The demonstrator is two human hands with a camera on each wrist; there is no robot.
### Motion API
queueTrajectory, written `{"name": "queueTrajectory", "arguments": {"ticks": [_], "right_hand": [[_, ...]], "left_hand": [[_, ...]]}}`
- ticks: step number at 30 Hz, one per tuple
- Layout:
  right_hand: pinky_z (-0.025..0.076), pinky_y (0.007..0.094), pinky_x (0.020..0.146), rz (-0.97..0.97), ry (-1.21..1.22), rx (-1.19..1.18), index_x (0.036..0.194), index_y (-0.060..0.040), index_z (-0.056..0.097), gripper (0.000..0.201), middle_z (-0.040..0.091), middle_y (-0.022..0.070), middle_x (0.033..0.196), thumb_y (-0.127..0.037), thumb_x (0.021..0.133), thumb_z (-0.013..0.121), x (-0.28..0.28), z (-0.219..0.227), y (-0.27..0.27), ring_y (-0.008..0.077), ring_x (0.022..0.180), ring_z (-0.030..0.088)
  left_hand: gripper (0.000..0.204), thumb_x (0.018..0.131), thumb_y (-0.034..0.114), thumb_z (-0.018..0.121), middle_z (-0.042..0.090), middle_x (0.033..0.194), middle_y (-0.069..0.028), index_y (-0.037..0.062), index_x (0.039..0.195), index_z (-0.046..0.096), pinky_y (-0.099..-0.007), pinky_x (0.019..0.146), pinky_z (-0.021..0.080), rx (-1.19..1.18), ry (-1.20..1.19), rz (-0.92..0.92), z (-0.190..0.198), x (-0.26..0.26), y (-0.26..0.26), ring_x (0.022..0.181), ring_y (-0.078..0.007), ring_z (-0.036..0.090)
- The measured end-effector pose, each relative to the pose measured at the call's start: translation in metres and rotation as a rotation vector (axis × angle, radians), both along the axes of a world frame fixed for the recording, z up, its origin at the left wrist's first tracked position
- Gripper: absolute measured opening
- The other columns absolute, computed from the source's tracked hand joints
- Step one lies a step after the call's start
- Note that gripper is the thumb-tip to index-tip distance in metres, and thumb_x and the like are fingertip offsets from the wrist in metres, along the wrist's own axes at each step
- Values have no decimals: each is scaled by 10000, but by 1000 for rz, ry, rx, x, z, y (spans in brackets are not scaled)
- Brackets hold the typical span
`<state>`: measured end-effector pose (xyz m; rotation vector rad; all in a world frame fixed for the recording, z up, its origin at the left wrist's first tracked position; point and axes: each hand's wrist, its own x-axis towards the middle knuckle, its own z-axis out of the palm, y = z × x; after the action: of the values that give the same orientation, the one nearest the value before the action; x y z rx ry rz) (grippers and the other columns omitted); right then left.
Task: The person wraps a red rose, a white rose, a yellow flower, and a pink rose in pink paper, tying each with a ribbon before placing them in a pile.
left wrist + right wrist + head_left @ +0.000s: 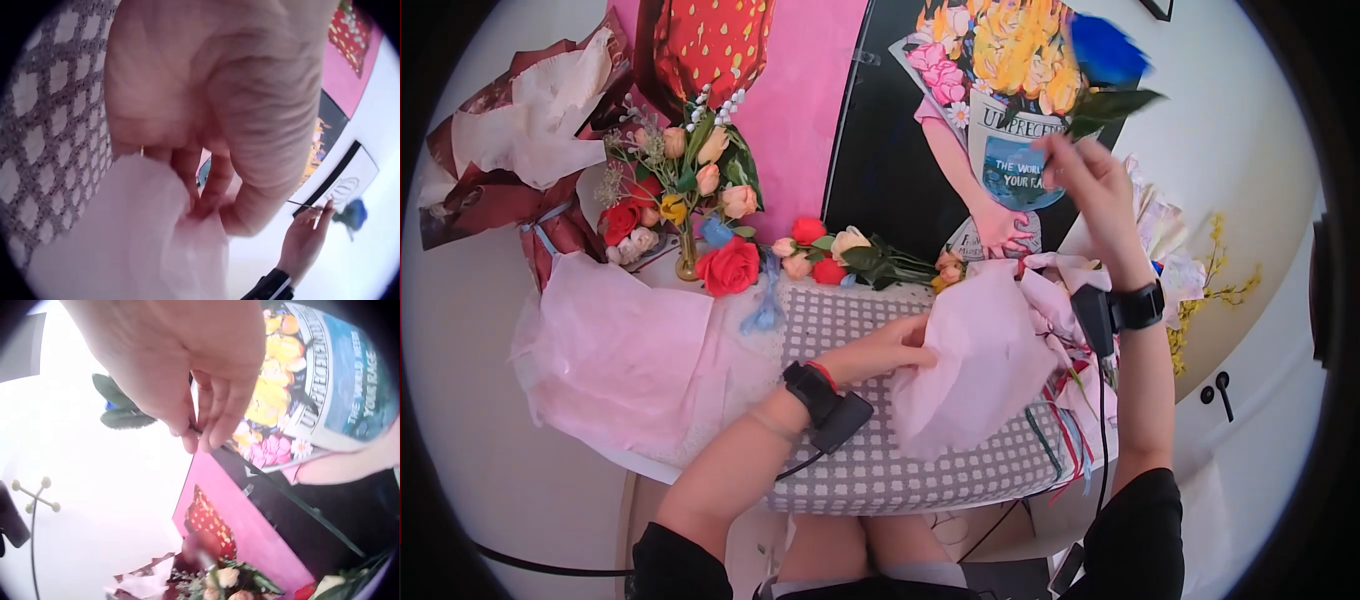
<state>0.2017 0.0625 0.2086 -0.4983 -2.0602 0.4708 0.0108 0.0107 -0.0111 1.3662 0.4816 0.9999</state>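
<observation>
High at the right in the head view, my right hand [1103, 195] pinches the thin green stem of a blue artificial rose [1108, 50]. In the right wrist view the stem [310, 511] slants down past the fingertips, and the rose's leaves [122, 419] stick out on the other side of the hand. My left hand [885, 345] grips the edge of a pale pink sheet of wrapping paper [978, 365] over the checked cloth. Thumb and fingers pinch the gathered paper in the left wrist view, where the blue rose shows small and blurred at the right.
Another pink paper [615, 350] lies left on the checked cloth [840, 480]. Behind stand a small vase [687, 258] of flowers and a dark red wrapped bouquet [560, 235]. Loose roses [730, 265] line the back, before a painted picture [880, 140]. Ribbons [1060, 450] hang at the front right.
</observation>
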Motion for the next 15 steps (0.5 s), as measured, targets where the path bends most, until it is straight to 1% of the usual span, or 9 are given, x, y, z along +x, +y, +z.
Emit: {"name": "queueTrajectory", "arguments": {"ticks": [1,3,4,5,7,9,11,13,15], "right_hand": [[479,225,693,-32,93,84,912,39,615,256,639,73,847,-187,909,494,0,6,8,77,703,578],[487,242,752,-85,53,26,927,43,607,226,642,96,918,-159,900,509,-4,1,16,117,772,607],[488,265,759,-65,-14,25,955,48,589,219,630,100,944,-144,901,500,-4,-10,28,134,814,604],[489,288,766,-43,-79,24,983,54,571,216,619,105,970,-129,902,490,-4,-26,42,151,857,602],[493,299,760,89,-143,166,1006,50,563,183,615,118,976,-48,878,475,-11,-61,65,177,874,605],[484,295,756,115,-70,29,912,19,590,219,631,132,909,112,745,482,-29,-93,78,217,840,625],[481,334,748,-166,-422,487,906,12,591,222,608,138,905,92,712,519,-40,-105,79,274,831,605],[485,355,739,-204,-505,470,883,-3,611,195,586,137,891,34,703,544,-60,-115,76,303,813,587],[486,373,738,-341,-768,597,849,-14,630,158,568,133,900,-35,713,553,-76,-133,91,286,821,583]], "left_hand": [[542,741,45,633,533,1146,-82,14,1235,412,-288,905,402,-127,-15,-131,3,-3,-3,1022,-139,517],[556,723,32,650,541,1144,-82,12,1229,420,-290,904,404,-91,47,-246,8,-8,-9,1021,-141,520],[570,705,20,666,550,1142,-83,10,1223,427,-292,903,405,-59,112,-352,9,-9,-10,1021,-143,522],[570,705,20,666,550,1142,-83,10,1223,427,-292,903,405,-52,115,-357,8,-10,-9,1021,-143,522],[594,669,-14,692,574,1106,-76,10,1208,444,-288,886,416,-98,233,-504,5,-13,-8,1009,-143,530],[600,661,-23,699,579,1096,-74,11,1203,446,-288,879,420,-80,227,-524,5,-12,-7,1004,-140,531],[606,652,-32,706,584,1086,-73,11,1199,449,-287,873,424,-75,222,-544,2,-16,-7,999,-137,533],[457,719,-15,665,584,1086,-58,-4,1144,501,-270,872,417,-58,163,-595,-4,-23,-3,978,-115,534],[462,719,-11,666,586,1083,-59,-5,1149,497,-269,871,417,-48,184,-597,-5,-27,0,978,-115,534]]}}
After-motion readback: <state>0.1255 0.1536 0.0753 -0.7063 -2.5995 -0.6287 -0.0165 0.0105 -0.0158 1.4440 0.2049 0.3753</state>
